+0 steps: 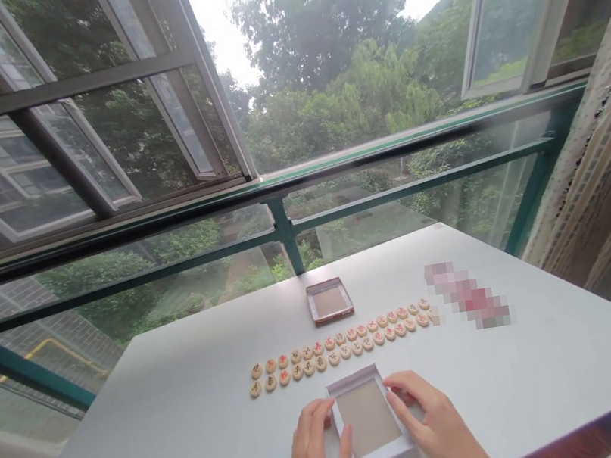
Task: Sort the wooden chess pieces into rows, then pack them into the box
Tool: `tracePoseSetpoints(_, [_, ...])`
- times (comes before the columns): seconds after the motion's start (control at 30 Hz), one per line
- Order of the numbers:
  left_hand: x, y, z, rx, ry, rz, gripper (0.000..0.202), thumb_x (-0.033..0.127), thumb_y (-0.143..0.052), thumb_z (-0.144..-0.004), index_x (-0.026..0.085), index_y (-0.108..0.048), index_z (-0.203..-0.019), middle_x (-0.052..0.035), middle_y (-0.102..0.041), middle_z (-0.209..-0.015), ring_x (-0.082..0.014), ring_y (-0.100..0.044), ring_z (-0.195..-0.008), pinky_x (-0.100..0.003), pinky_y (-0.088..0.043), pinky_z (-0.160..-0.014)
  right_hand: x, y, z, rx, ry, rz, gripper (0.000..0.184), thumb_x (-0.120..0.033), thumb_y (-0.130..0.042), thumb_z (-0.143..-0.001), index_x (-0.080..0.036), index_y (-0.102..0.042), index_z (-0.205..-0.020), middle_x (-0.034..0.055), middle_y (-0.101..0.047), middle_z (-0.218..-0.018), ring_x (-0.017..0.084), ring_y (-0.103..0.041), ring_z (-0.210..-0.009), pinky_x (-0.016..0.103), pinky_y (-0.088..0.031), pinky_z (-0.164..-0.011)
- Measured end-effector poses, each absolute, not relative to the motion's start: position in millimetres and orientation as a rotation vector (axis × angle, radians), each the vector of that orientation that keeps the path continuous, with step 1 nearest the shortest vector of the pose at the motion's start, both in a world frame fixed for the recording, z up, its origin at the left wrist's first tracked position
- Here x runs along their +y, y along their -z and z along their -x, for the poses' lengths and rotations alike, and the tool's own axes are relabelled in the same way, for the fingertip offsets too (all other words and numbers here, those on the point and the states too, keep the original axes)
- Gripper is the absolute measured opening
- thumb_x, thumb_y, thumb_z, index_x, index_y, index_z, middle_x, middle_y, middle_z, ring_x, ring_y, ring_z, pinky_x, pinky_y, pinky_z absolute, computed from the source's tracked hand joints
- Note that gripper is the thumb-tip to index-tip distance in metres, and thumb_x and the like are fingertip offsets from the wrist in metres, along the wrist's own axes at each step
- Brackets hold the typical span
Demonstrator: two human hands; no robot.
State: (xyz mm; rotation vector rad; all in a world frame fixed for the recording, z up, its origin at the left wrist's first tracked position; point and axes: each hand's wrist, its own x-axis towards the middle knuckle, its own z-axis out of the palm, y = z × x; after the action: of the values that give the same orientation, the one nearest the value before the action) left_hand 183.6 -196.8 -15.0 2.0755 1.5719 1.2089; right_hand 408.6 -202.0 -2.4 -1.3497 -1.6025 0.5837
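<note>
A shallow, open cardboard box (368, 420) with white walls and a grey-brown inside lies near the front of the table, with nothing in it. My left hand (316, 453) grips its left wall, thumb over the rim and fingers along the outside. On the opposite wall, my right hand (434, 420) holds the box between thumb and fingers. Just beyond it, round wooden Chinese chess pieces (333, 358) with red and black characters lie flat in two long rows. Behind the rows sits a second shallow box part (330, 302) with a reddish-brown edge, also open side up.
The white table (158, 435) reaches back to a green metal railing (287, 235) below open windows. A pixelated pink and red patch (468, 295) hides something right of the pieces. A patterned curtain (585, 141) hangs at the right. Trees stand outside.
</note>
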Motion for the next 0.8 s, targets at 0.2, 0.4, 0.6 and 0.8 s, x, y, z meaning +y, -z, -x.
tracePoseSetpoints(0.2, [-203,3,-182,1.575,-1.101,-2.102,0.029,0.037,-0.052,-0.096,0.023,-0.06,-0.12,-0.0113,-0.064,-0.116,-0.0242,-0.067,-0.094,-0.041,-0.057,-0.084,-204,-3,-408,-1.582,-0.658,1.345,0.022,-0.037,-0.051,-0.099,-0.023,-0.067,-0.106,0.0082,-0.071,-0.104,0.022,-0.068,-0.093,0.032,-0.057,-0.083])
tracePoseSetpoints(0.4, [-203,-1,-180,1.577,-1.053,-2.118,0.026,0.035,-0.052,-0.096,0.024,-0.059,-0.119,-0.0097,-0.063,-0.119,-0.0234,-0.066,-0.1,-0.04,-0.056,-0.089,-205,-6,-407,-1.594,-0.664,1.323,0.023,-0.037,-0.05,-0.099,-0.022,-0.067,-0.105,0.0091,-0.071,-0.104,0.024,-0.068,-0.094,0.034,-0.057,-0.082])
tracePoseSetpoints(0.6, [-205,-2,-181,1.558,-1.068,-2.084,0.025,0.034,-0.051,-0.097,0.024,-0.06,-0.118,-0.0089,-0.062,-0.118,-0.0237,-0.066,-0.098,-0.04,-0.056,-0.087,-206,-8,-406,-1.6,-0.635,1.326,0.022,-0.036,-0.05,-0.099,-0.022,-0.067,-0.104,0.0079,-0.07,-0.101,0.023,-0.067,-0.091,0.033,-0.055,-0.081])
tracePoseSetpoints(0.8, [-206,-7,-182,1.556,-1.066,-2.059,0.025,0.035,-0.049,-0.098,0.025,-0.06,-0.117,-0.0089,-0.062,-0.116,-0.0233,-0.066,-0.097,-0.041,-0.056,-0.088,-191,-23,-406,-1.663,-0.571,1.326,0.023,-0.032,-0.047,-0.101,-0.022,-0.067,-0.106,0.0077,-0.07,-0.106,0.022,-0.066,-0.095,0.033,-0.054,-0.079])
